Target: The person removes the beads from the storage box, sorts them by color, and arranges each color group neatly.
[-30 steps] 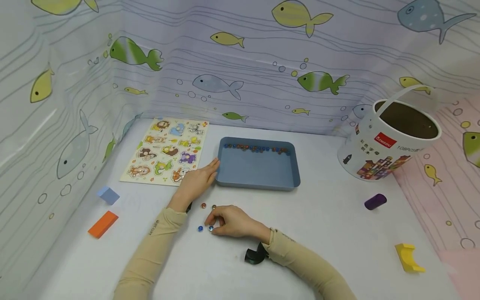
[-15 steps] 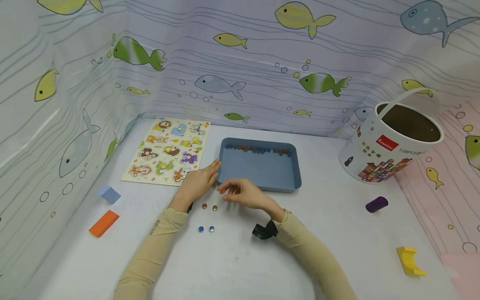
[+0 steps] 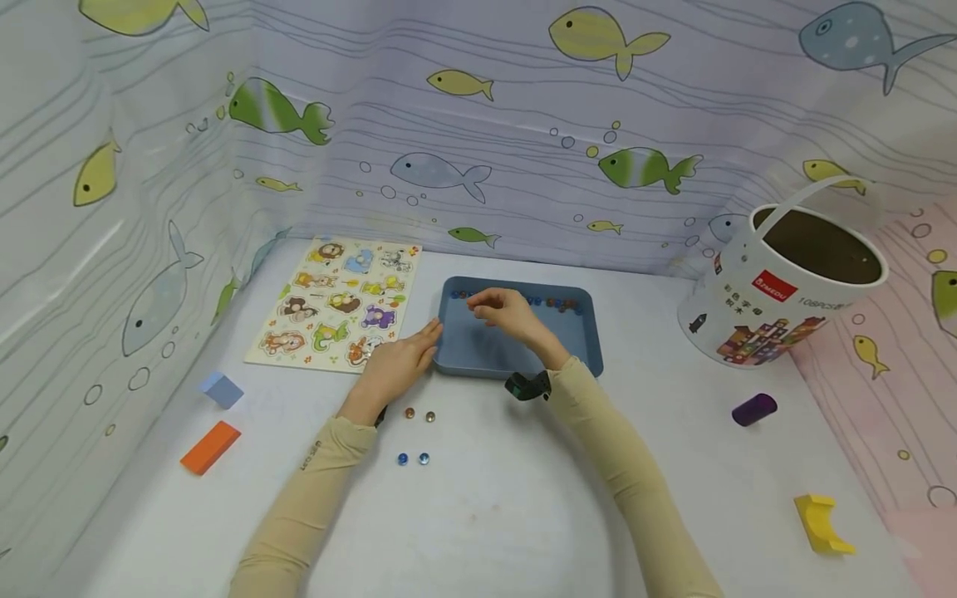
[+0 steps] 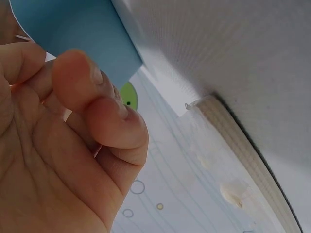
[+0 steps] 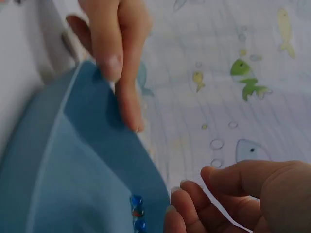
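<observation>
My right hand (image 3: 512,320) hovers above the blue-grey tray (image 3: 478,367), its fingers loosely bent. In the right wrist view its thumb and fingertips stand apart, and no object shows between them. My left hand (image 3: 396,365) touches the tray's left side near the front corner with fairly straight fingers. Along the tray's back wall lies a row of blue and brown glass beads (image 3: 564,306), partly hidden by the right hand. Two brownish beads (image 3: 409,413) sit on the table in front of the tray, and two blue beads (image 3: 403,458) lie nearer me.
An animal puzzle board (image 3: 336,307) lies left of the tray. A blue block (image 3: 221,389) and an orange block (image 3: 211,448) are at far left. Rightward stand a white bucket (image 3: 777,291), a purple cylinder (image 3: 754,409) and a yellow arch block (image 3: 822,524).
My right hand has let go of a blue bead on the table and moved away from me to above the tray. The left hand stays at the tray's side.
</observation>
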The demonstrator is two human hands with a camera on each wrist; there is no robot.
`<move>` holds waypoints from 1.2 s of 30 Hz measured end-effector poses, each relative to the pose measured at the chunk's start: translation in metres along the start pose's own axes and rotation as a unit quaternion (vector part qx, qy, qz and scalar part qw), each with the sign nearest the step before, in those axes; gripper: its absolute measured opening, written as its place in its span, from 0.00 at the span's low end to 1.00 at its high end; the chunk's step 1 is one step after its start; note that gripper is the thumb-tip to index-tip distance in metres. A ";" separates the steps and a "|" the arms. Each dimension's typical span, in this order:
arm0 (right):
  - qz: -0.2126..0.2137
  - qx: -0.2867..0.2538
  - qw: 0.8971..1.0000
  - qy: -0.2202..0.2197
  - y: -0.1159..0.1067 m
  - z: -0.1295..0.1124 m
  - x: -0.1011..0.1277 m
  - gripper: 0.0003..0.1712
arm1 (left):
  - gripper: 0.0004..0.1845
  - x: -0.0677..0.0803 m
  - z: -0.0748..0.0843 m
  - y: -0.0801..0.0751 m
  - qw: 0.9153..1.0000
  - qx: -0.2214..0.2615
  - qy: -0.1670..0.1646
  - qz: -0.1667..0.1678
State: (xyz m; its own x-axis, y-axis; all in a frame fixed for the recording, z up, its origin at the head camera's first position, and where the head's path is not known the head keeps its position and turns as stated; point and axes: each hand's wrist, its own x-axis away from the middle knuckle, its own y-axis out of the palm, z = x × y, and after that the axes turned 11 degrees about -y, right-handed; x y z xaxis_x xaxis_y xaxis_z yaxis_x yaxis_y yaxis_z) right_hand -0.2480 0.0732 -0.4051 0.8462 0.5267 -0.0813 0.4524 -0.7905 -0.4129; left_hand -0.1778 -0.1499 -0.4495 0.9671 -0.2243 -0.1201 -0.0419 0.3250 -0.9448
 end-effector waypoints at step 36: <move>0.120 -0.015 0.985 0.120 0.045 0.036 -0.071 0.19 | 0.23 0.003 0.001 -0.001 1.000 -0.004 0.004 0.014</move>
State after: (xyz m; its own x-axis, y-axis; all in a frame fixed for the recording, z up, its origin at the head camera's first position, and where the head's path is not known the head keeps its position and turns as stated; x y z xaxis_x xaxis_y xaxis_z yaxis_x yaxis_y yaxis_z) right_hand -0.2982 0.0113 -0.4509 0.9703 0.2378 0.0452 0.2368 -0.8937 -0.3811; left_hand -0.1743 -0.1499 -0.4485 0.9633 -0.2234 -0.1488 -0.0706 0.3239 -0.9435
